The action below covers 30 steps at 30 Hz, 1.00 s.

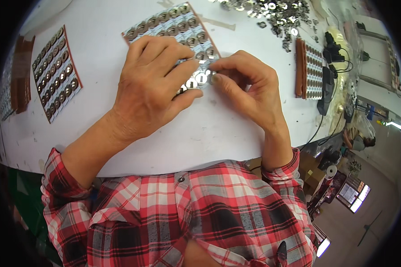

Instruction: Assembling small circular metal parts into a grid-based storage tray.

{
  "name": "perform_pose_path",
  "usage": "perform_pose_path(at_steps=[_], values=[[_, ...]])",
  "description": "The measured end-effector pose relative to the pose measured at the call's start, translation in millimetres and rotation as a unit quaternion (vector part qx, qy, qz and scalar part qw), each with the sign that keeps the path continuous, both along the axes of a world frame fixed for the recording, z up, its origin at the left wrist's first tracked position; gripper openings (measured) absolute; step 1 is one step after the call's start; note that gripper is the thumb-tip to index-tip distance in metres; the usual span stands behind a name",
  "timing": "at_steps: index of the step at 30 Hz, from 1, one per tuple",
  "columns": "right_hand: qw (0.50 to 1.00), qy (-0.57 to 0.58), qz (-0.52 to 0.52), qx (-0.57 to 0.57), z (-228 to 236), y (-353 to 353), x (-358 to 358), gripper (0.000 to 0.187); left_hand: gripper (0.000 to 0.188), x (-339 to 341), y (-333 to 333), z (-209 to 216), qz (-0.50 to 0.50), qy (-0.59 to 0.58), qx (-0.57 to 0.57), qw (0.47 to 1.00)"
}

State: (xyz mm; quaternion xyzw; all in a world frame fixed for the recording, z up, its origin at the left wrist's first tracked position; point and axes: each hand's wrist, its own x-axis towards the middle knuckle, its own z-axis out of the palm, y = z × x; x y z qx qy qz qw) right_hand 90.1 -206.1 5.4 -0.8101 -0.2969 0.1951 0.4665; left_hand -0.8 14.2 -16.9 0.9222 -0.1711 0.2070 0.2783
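In the middle of the table lies a panel set with rows of round metal clips; its near part is hidden under my hands. My left hand reaches over that near part, fingers curled and thumb below them. Between its thumb and forefinger shows a cluster of shiny metal clips, gathered in its grip. My right hand comes in from the right with thumb and forefinger pinched at the edge of this cluster, on a small shiny clip partly covered by the fingertips.
Another clip-filled panel lies at the left, beside a brown stack of panels. A further panel stack is at the right. Loose metal clips are heaped at the far right. Black cables run along the table's right edge.
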Motion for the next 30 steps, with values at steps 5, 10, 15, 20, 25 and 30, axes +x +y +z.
perform_pose_path(at_steps=[5,10,15,20,25,30], values=[[0.978,-0.155,-0.133,-0.05,-4,-24,43,0.022,0.051,1,-4,0,-0.003,-0.001,0.005,1.0],[0.923,-0.35,-0.12,-0.102,-17,-30,94,0.022,0.05,4,-10,14,-0.006,0.012,0.031,0.999],[0.93,-0.337,-0.089,-0.113,-7,-31,83,0.011,0.048,12,-10,19,-0.022,0.059,0.054,0.997],[0.992,-0.014,-0.117,-0.033,7,-20,31,0.015,0.047,12,-12,0,-0.01,0.003,0.019,1.0],[0.979,0.141,-0.139,0.045,11,-6,0,0.018,0.046,13,-9,-3,-0.013,-0.007,0.008,1.0],[0.99,0.075,-0.105,0.052,-4,-1,-5,0.017,0.044,11,-7,-1,-0.008,-0.005,0.028,1.0]])
